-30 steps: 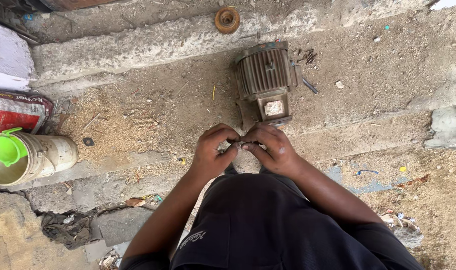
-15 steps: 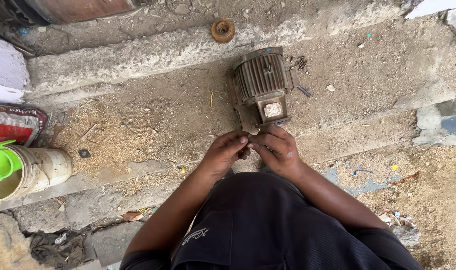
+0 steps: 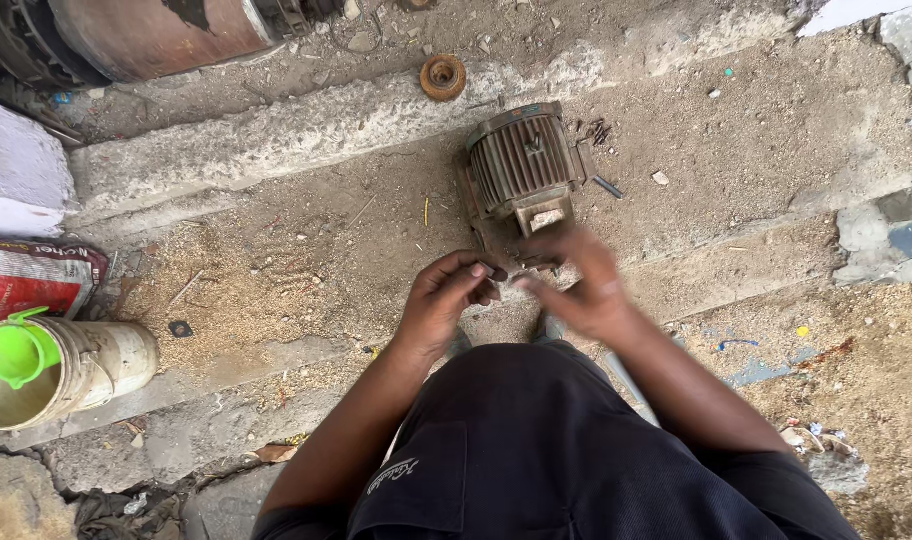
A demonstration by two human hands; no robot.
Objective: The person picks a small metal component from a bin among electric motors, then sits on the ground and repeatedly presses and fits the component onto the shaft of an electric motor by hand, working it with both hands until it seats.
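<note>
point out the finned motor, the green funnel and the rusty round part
finned motor (image 3: 523,158), head view, on its ribbed casing
green funnel (image 3: 21,352), head view, on its cone
rusty round part (image 3: 443,77), head view, on its rim

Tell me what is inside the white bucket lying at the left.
In the mouth of the white bucket sits a green funnel. Whatever lies deeper is hidden by the funnel and the bucket's wall. Both hands work well away from it, near the motor.
</note>
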